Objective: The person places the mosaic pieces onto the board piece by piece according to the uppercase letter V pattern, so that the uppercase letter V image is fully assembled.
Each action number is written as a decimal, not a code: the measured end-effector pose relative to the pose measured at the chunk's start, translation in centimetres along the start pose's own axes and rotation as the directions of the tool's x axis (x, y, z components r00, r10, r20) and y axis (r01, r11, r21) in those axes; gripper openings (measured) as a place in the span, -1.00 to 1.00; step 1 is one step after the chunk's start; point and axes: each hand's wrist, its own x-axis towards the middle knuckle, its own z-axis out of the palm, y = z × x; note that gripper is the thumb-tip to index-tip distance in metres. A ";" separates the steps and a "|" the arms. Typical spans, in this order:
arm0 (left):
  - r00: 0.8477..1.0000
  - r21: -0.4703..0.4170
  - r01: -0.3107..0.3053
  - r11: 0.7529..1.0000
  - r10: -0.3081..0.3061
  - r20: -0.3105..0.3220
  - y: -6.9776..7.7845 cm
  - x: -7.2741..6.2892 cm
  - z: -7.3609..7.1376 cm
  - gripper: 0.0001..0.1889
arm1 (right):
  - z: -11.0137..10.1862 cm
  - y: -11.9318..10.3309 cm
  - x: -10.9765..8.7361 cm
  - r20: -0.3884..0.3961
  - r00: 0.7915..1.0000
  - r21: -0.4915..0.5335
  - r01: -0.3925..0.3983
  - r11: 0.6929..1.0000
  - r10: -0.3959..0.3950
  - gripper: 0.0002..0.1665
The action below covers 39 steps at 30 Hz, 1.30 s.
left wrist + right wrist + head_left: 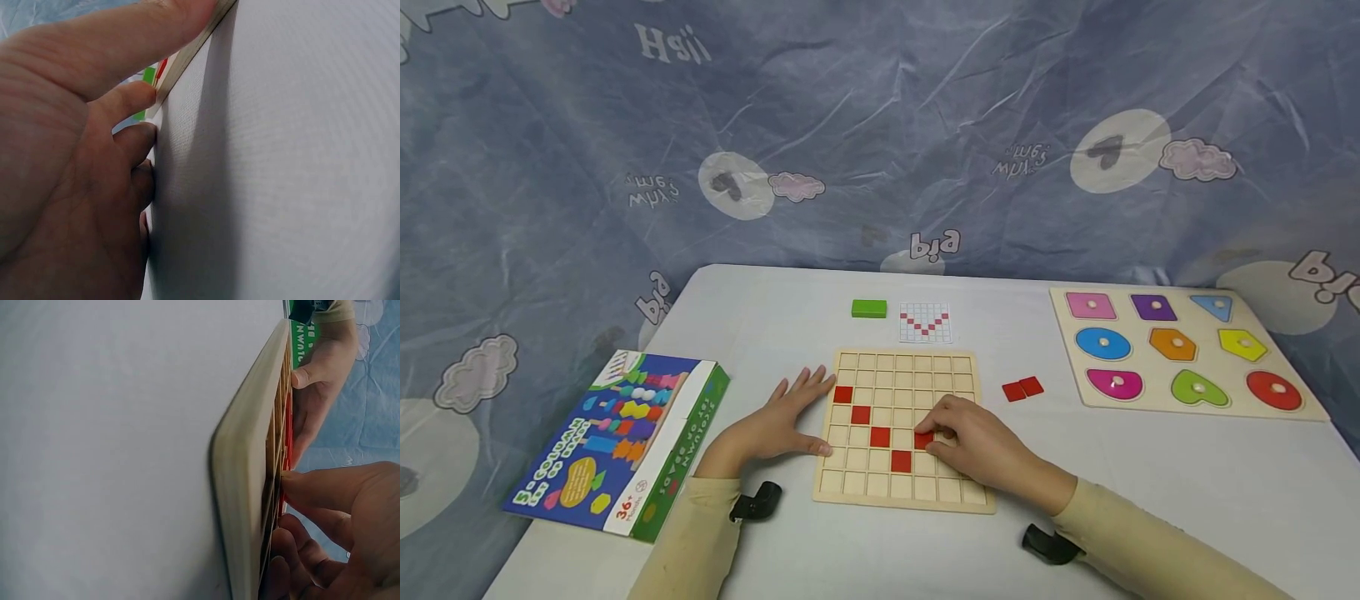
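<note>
A wooden grid board (pixel 904 503) lies flat on the table. Several red square tiles (pixel 861 415) sit in its cells, stepping diagonally down from the left side. With thumb and fingers, my right hand (pixel 981 442) pinches another red tile (pixel 923 440) at a cell right of that diagonal; part of the tile is hidden by the fingers. My left hand (pixel 778 425) rests with spread fingers against the board's left edge, its thumb touching the rim (pixel 194 50). Beyond the board lies a small pattern card (pixel 925 323) showing a red V of squares on a grid.
Two loose red tiles (pixel 1023 388) lie right of the board. A green block stack (pixel 868 309) stands beside the card. At the right is a shape puzzle board (pixel 1138 348) with knobbed pieces; at the left, a blue and green box (pixel 617 442) lies on the white table (pixel 820 558).
</note>
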 end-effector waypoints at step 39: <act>1.000 -0.020 -0.013 1.000 0.013 0.004 0.2 -0.2 -0.1 0.15 | -3.2 3.0 -2.6 -0.101 0.993 0.070 -0.061 0.996 0.068 -0.69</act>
